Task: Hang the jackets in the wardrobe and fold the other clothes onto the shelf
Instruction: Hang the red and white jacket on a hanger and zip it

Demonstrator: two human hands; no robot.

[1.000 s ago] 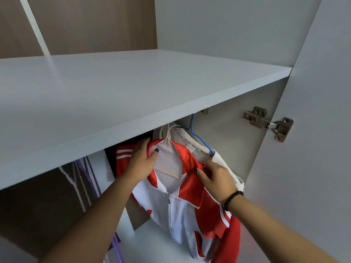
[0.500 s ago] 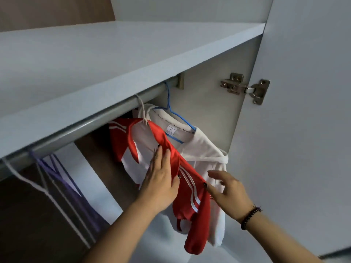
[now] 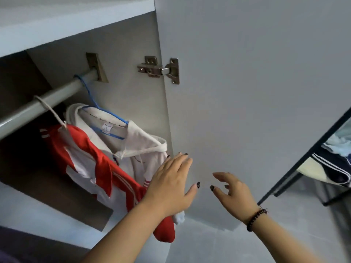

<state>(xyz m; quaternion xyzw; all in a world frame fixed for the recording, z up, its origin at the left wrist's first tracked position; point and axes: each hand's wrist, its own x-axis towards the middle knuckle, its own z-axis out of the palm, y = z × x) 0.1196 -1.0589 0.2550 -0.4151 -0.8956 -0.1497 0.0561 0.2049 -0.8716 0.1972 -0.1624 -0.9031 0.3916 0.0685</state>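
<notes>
A red and white jacket (image 3: 102, 173) hangs on a pale hanger from the grey wardrobe rail (image 3: 47, 100). Behind it a white hooded jacket (image 3: 136, 147) hangs on a blue hanger (image 3: 98, 109). My left hand (image 3: 171, 185) is in front of the jackets' right edge with fingers spread and straight, holding nothing. My right hand (image 3: 231, 194), with a dark bead bracelet on the wrist, is in the air before the open door, fingers loosely bent, also holding nothing. Neither hand touches the clothes.
The open wardrobe door (image 3: 247, 92) fills the right, fixed by a metal hinge (image 3: 161, 70). The shelf edge (image 3: 76, 25) runs above the rail. At far right a dark-framed rack (image 3: 296, 168) holds more clothes, navy with white stripes (image 3: 330, 168) and light blue.
Both hands have let go of the red jacket and drawn back to the right. The view has swung right and down, so the shelf top is nearly out of sight.
</notes>
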